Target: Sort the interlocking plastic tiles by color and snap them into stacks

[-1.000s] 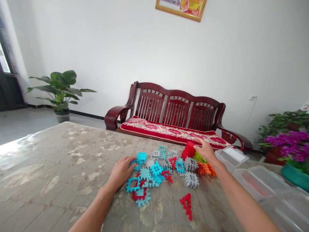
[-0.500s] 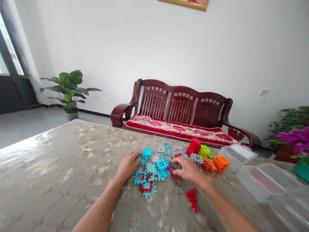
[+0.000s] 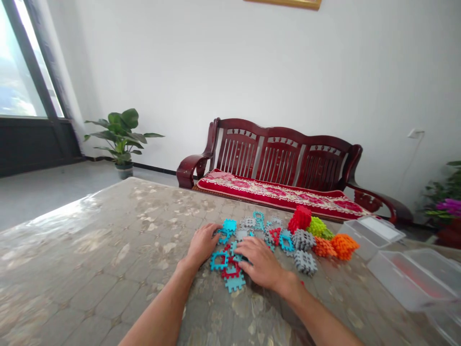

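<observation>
A loose pile of interlocking plastic building tiles lies on the table, mostly turquoise, red and grey. At the pile's left edge, my left hand rests with fingers stretched to a bright blue tile; no firm hold shows. My right hand is spread over the middle of the pile, thumb apart, covering the tiles beneath it. Just left of its thumb lie a red tile and, nearer me, a turquoise tile. Beyond the right hand are a red triangular tile and a blue frame tile.
Right of the pile stand grey tile stacks, a red stack, lime green tiles and orange tiles. Clear plastic boxes sit at the table's right. A wooden bench is behind the table.
My right hand has moved left from the pile's right side onto its middle. A second grey stack and the blue frame tile now show at the right. My left hand stays by the left edge.
</observation>
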`<control>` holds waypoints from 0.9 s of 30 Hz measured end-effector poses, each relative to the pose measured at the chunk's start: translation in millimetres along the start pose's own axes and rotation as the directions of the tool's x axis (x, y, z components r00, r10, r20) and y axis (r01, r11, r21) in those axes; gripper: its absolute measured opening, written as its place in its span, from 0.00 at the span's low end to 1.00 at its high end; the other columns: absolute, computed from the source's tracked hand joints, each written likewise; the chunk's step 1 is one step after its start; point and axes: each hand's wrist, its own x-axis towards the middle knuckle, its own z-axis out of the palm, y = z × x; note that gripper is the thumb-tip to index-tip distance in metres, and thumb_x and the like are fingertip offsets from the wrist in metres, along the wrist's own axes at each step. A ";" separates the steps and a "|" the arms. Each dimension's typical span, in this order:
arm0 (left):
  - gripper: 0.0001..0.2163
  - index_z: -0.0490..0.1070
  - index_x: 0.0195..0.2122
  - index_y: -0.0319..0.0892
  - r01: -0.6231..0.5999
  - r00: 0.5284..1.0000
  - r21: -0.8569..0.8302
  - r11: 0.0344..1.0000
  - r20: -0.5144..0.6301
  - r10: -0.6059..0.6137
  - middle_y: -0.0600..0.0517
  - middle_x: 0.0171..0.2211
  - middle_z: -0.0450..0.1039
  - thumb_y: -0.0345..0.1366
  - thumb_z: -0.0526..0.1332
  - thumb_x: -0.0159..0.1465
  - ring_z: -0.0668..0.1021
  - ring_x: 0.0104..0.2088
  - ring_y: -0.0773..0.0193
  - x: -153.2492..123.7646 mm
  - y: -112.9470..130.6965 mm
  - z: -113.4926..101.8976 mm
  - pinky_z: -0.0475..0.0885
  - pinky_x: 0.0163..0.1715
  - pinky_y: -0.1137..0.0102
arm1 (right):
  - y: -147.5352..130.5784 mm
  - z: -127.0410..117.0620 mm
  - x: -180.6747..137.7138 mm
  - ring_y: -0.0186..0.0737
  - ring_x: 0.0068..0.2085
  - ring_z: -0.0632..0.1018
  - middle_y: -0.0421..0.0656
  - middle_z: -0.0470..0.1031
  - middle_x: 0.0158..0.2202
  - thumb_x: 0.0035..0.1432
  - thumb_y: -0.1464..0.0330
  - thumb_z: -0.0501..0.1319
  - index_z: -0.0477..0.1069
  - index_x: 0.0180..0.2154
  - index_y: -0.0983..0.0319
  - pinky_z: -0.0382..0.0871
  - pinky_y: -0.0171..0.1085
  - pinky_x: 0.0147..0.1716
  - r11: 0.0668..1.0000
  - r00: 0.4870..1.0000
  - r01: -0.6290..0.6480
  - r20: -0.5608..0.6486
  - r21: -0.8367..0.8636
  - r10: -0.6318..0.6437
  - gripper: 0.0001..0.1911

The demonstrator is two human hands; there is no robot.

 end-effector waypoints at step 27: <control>0.15 0.74 0.49 0.45 0.004 1.000 0.030 1.000 -0.003 -0.004 0.49 0.49 0.77 0.33 0.55 0.64 0.76 0.51 0.58 -1.1 2.2 -0.7 0.67 0.53 0.65 | -2.2 -15.4 13.3 0.47 0.53 0.69 0.46 0.75 0.50 0.43 0.72 0.59 0.73 0.52 0.58 0.59 0.44 0.57 0.999 0.998 -0.015 0.058 -0.044 0.018 0.30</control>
